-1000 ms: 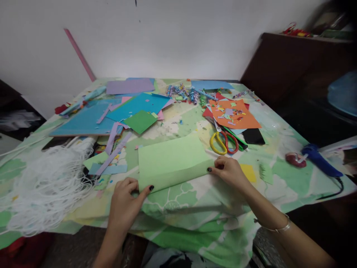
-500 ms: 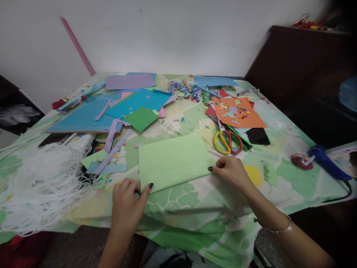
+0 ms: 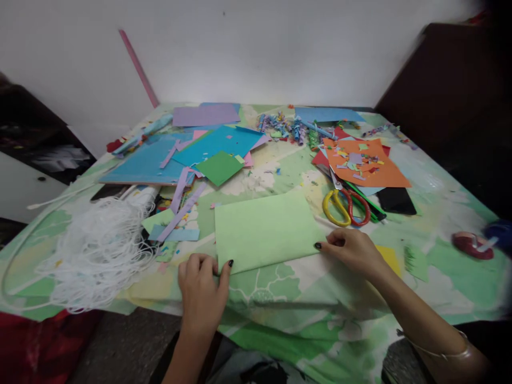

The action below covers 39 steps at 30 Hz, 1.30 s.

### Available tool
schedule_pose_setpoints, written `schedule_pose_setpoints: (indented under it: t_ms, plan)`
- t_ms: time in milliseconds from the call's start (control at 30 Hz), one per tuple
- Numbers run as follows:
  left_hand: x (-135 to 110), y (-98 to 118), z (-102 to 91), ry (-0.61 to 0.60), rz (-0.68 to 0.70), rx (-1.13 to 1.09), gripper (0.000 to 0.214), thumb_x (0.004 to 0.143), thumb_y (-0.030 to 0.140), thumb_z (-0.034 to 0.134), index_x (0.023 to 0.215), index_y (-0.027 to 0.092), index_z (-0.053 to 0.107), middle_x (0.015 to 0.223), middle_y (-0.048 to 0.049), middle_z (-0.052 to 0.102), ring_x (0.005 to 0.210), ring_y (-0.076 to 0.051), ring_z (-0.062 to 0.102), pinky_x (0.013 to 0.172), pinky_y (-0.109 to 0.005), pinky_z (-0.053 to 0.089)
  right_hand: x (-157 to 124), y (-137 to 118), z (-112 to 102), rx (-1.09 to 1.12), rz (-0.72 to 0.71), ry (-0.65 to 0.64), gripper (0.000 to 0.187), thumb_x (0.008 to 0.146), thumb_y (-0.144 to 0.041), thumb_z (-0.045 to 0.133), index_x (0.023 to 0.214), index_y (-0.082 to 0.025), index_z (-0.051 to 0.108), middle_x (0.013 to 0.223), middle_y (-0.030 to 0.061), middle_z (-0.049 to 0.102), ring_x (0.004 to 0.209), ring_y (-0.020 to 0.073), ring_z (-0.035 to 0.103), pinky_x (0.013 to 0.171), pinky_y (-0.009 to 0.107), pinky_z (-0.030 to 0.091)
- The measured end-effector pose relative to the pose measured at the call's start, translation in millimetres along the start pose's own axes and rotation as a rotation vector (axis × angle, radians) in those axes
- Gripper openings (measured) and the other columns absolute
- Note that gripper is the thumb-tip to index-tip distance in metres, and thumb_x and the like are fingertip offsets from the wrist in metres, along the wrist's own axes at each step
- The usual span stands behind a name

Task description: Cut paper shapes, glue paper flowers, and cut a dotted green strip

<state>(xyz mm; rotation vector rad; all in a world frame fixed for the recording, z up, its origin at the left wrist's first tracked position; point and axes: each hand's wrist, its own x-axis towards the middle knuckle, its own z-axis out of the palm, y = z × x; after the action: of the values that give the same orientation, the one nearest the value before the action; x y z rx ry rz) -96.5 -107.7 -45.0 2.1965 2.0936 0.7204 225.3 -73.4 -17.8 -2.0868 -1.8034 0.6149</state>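
A light green sheet of paper (image 3: 268,232) lies on the flowered tablecloth in front of me, its near edge slightly slanted. My left hand (image 3: 204,282) is at the near left corner, the thumb on top of the paper and the curled fingers beside and partly beneath it. At the near right corner, my right hand (image 3: 352,250) pinches the sheet between thumb and bent fingers; the fingertips are partly hidden. Just beyond my right hand rest scissors (image 3: 347,208) with one yellow and one red handle loop.
Tangled white cord (image 3: 100,250) lies at the left. Coloured papers (image 3: 220,146) are stacked at the back left. An orange sheet (image 3: 366,162) carries small scraps near a black phone (image 3: 396,201). A tape dispenser (image 3: 472,245) sits far right, past a yellow paper piece (image 3: 389,258).
The whole view has swung to the left, so everything appears farther right. Both hands keep the same corners of the green paper, which looks unmoved on the table.
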Motion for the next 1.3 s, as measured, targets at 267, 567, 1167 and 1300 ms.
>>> schedule_pose_setpoints:
  t_ms: [267,567,1167,1300]
  plan:
    - [-10,16,0.3,-0.013,-0.141,0.245,0.026,0.093,0.036,0.039,0.076,0.02,0.051,0.088,-0.0101,0.054,0.091,-0.031,0.044,0.074,-0.043,0.035,3,-2,0,-0.022,0.011,-0.011,0.029,0.068,-0.047,0.067,0.057,-0.02,0.069,0.055,0.0019,0.061,0.053,0.0161,0.052,0.049,0.027,0.031]
    - [-13,22,4.0,-0.009,-0.194,0.3,0.028,0.094,0.034,0.035,0.079,0.019,0.054,0.094,-0.0119,0.054,0.097,-0.034,0.045,0.075,-0.044,0.035,6,-6,-1,-0.046,0.079,-0.064,0.03,0.069,-0.047,0.066,0.056,-0.02,0.068,0.052,0.0011,0.058,0.052,0.0152,0.049,0.049,0.027,0.028]
    - [-12,31,4.3,0.034,-0.265,0.359,0.023,0.092,0.027,0.043,0.107,0.013,0.053,0.106,-0.0143,0.054,0.097,-0.033,0.048,0.075,-0.045,0.041,9,-15,-9,-0.191,0.112,-0.145,0.036,0.072,-0.052,0.062,0.057,-0.019,0.061,0.056,0.0019,0.059,0.058,0.0163,0.051,0.051,0.027,0.026]
    - [-14,28,7.6,0.032,-0.244,0.336,0.025,0.091,0.023,0.042,0.112,0.016,0.054,0.107,-0.0145,0.053,0.098,-0.034,0.048,0.075,-0.047,0.041,6,-13,-6,-0.184,0.104,-0.101,0.037,0.072,-0.051,0.063,0.053,-0.019,0.057,0.053,0.0007,0.054,0.055,0.0152,0.048,0.051,0.026,0.024]
